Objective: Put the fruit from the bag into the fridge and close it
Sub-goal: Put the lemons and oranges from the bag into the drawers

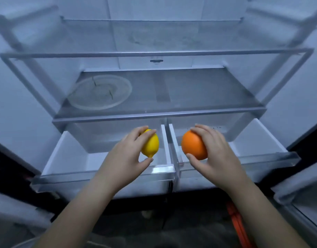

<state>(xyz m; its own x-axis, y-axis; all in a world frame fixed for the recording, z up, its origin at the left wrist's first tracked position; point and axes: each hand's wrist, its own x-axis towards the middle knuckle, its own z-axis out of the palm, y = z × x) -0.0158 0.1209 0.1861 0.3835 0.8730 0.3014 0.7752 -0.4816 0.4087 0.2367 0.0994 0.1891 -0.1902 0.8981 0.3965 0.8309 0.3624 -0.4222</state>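
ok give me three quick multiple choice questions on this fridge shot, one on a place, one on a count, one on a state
1. Where is the lemon?
A) in a bag
B) in the left hand, over the left drawer
C) in a bowl

2. How many fruits are in view?
A) one
B) two
C) four

3. How do the two drawers stand?
A) both pulled out
B) both shut
C) one out, one shut

Answers:
1 B, fingers and thumb curl round it above that drawer.
2 B, only the lemon and the orange, held in the right hand.
3 A, the left drawer and the right drawer both show their insides.
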